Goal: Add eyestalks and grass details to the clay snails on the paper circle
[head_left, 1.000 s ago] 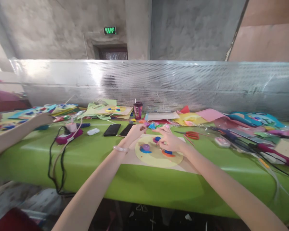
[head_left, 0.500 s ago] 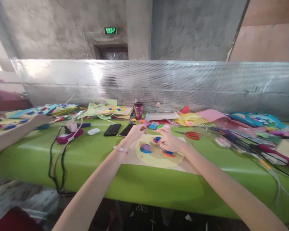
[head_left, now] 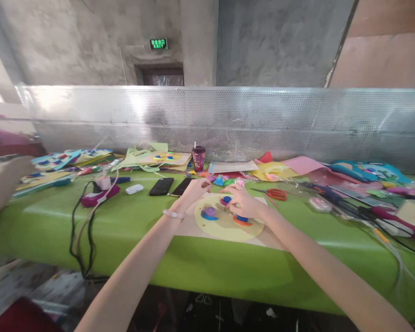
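Presently, the yellow disc (head_left: 224,230) is lying on pale paper (head_left: 189,228), bearing blue, purple, orange lumps (head_left: 210,212); my left hand (head_left: 198,189) is curling narrowly beside it, my right hand (head_left: 242,201) over it; whether they're holding anything, I can't tell.

Left forearm (head_left: 141,260) and right forearm (head_left: 314,253), both bare.
A pale, glossy, rounded bracelet (head_left: 173,214) encircles the left wrist (head_left: 184,204).

Right fingers (head_left: 232,189) bend over a round, pale-yellow paper disc (head_left: 224,231), left fingers (head_left: 203,184) curled near them; right of both lie red-handled metal scissors (head_left: 271,192), beyond stands a purple, dark-lidded cup (head_left: 198,160).
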The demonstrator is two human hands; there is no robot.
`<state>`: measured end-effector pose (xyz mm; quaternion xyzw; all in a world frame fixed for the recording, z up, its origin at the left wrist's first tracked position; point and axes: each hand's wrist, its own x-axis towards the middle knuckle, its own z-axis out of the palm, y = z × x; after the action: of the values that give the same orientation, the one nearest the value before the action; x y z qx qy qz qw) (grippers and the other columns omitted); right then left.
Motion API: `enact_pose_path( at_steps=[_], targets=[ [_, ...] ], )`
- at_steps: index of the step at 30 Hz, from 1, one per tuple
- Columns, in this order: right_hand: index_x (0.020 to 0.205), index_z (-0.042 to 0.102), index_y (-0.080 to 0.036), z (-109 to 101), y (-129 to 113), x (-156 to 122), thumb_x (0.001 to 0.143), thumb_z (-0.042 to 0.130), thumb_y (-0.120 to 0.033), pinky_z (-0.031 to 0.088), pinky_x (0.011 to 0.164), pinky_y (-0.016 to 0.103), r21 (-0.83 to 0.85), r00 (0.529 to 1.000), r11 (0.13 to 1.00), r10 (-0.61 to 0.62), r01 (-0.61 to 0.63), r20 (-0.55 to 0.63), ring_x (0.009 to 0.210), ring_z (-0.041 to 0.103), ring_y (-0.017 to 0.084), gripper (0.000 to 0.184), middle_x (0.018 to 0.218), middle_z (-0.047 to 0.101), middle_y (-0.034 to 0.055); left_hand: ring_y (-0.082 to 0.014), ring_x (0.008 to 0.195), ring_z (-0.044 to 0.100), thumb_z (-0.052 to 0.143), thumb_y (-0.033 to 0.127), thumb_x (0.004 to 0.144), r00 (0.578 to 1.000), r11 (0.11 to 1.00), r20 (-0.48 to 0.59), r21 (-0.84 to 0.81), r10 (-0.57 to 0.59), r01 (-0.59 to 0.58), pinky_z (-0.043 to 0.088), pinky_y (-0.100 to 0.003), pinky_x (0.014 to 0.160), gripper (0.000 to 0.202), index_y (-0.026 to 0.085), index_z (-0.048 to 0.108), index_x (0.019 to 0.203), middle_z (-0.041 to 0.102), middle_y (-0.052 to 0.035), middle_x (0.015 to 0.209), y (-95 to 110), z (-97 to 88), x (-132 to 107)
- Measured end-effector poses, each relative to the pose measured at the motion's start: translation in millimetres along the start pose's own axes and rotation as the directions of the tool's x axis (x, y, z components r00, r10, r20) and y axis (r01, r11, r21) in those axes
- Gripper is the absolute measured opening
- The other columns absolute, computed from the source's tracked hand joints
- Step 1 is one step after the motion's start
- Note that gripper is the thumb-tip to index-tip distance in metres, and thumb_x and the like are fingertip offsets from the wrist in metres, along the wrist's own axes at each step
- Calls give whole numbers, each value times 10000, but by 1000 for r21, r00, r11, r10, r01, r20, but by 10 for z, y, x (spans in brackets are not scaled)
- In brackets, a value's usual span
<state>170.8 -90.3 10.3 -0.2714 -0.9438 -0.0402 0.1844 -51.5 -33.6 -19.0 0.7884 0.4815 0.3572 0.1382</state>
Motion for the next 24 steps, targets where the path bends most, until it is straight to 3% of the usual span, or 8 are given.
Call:
enact_pose_path(
  at_steps=[20,24],
  targets=[
    [615,684,-203,45,57,10,777,492,-152,323,991,451,101,1000,994,25,-27,18,1119,370,248,256,1192,528,45,-136,735,601,505,333,883,1000,1000,-4,4,11,-11,505,-329,712,229,124,597,894,623,-22,820,38,-19,-21],
    [695,709,-213,32,45,8,773,488,-140,320,995,445,121,998,992,43,-48,37,1123,367,245,245,1191,531,36,-136,731,603,505,335,883,1000,1000,-1,2,13,-13,506,-326,707,232,122,596,896,623,-21,813,26,-13,-16]
  ],
)
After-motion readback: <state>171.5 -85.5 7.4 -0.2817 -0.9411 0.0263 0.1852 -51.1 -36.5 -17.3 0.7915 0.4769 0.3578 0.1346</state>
